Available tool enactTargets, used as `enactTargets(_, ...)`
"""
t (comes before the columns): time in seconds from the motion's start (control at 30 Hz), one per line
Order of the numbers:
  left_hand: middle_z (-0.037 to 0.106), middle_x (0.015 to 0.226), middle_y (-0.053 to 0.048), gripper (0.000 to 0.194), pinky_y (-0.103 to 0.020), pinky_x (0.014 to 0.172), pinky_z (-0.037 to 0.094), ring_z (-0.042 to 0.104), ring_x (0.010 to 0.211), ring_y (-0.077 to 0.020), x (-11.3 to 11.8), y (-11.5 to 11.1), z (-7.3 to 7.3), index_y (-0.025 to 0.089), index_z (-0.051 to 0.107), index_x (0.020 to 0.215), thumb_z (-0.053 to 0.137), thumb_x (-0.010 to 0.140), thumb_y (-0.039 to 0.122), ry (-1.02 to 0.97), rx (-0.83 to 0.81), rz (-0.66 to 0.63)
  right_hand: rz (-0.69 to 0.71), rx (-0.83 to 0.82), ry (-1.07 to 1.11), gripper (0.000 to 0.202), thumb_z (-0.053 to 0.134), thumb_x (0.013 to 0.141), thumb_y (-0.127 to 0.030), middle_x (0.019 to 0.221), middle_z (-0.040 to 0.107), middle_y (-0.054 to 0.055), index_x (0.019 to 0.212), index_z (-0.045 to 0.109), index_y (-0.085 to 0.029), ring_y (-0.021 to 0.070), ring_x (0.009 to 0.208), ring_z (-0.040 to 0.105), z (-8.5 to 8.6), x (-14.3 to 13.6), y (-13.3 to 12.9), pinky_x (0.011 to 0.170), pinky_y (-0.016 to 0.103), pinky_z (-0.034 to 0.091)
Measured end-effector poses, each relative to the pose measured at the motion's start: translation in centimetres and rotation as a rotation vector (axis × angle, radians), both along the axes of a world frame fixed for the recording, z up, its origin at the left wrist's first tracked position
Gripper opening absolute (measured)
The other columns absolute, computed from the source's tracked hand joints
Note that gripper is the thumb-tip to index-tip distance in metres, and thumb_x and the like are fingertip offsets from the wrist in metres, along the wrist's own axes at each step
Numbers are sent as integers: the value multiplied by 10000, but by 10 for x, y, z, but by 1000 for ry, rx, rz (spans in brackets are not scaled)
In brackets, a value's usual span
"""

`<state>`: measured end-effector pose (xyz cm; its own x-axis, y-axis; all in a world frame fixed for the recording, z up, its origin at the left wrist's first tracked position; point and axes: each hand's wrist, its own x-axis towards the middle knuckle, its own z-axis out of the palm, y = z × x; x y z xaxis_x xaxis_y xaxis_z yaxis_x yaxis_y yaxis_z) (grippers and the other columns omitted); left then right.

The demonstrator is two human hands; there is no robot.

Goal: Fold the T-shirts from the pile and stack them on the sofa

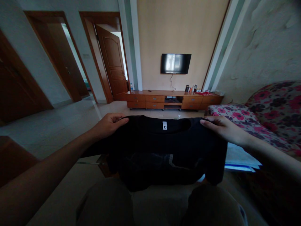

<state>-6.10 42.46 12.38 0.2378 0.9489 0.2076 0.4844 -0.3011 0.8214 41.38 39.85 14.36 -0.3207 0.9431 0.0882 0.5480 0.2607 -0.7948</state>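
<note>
Holding a black T-shirt (162,147) spread out in front of me, above my knees (211,204), collar edge up. My left hand (109,124) is pinched shut on one shoulder seam, my right hand (223,128) clamped on the other, fingers over the top and thumbs presumably behind the cloth, though I cannot see them. Gripping at both shoulders keeps the top edge taut and level, so the body hangs flat and both short sleeves droop at the sides.

Shirt: plain black, round neckline, small white neck label (165,125) showing at centre, so the inside back of the collar faces me. Lower fabric too dark to read; there may be a fold or a faint print.

Surroundings: floral sofa (270,110) just to my right, with light papers (240,157) lying near the shirt's sleeve. Well beyond, a low wooden cabinet (174,99) under a wall-mounted television (176,63). Open wooden doors (113,62) on the left.
</note>
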Motion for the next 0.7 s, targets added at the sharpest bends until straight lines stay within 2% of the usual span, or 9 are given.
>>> enactTargets(0.13,702,742,-16,446,-227,550,477,635,637,-162,1,-1,2,203,709,861,710,790,644,53,83,9,61,235,-12,366,736,837,-580,870,684,36,928,679,-230,206,806,629,3,-1,1,682,295,503)
enactTargets(0.2,681,729,-13,451,-226,565,468,617,647,-158,1,-2,3,199,710,833,681,813,649,76,151,35,55,340,-16,342,705,883,-548,830,646,27,882,665,-209,179,788,591,4,0,0,685,273,469)
enactTargets(0.27,650,719,-6,451,-220,576,451,587,653,-146,3,-4,4,192,700,802,643,854,636,104,221,53,46,379,-18,348,652,932,-531,801,611,15,860,654,-190,153,757,548,5,1,0,664,256,432)
enactTargets(0.4,608,726,5,457,-212,580,429,542,657,-133,11,-7,7,183,665,800,591,904,621,83,270,61,11,304,-12,428,571,965,-582,743,563,-6,835,635,-179,126,673,493,4,4,1,598,244,376)
enactTargets(0.57,558,676,13,501,-213,512,392,499,597,-130,21,-11,10,193,607,769,541,913,669,38,189,78,-74,192,-38,525,483,966,-673,679,542,-3,797,587,-187,124,594,456,4,2,0,529,246,325)
enactTargets(0.7,573,663,2,546,-225,480,386,503,575,-142,20,-11,9,201,598,751,508,902,718,44,124,108,-115,149,-74,565,451,949,-725,646,499,-8,755,518,-199,120,572,428,7,-4,-2,504,246,314)
